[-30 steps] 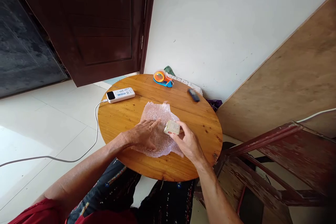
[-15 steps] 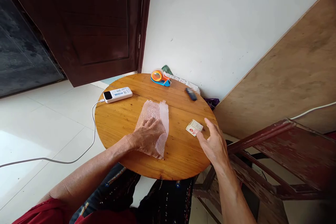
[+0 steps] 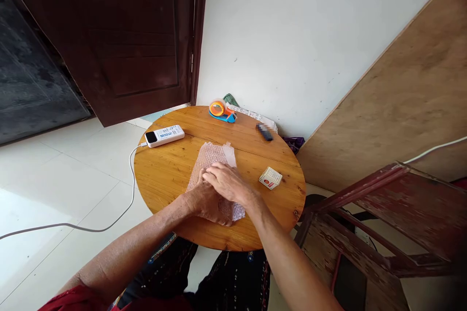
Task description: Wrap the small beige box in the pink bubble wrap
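A folded sheet of bubble wrap point(image 3: 213, 158) lies in the middle of a round wooden table point(image 3: 171, 175). My left hand point(image 3: 202, 201) rests flat on the wrap's near part, largely covered by my right hand point(image 3: 228, 182), which lies across it with fingers stretched out on the wrap. A small white and red box point(image 3: 270, 178) sits alone on the table just right of my right hand, not touched.
A white power bank point(image 3: 164, 135) with a cable trailing to the floor lies at the table's left back. An orange and blue tape dispenser point(image 3: 221, 110) and a small dark object point(image 3: 264, 132) sit near the wall. A worn red wooden chair point(image 3: 383, 223) stands at right.
My right hand set the small box down on the table to the right, let go, and came back onto the bubble wrap. The wrap has been folded narrower under my left hand.
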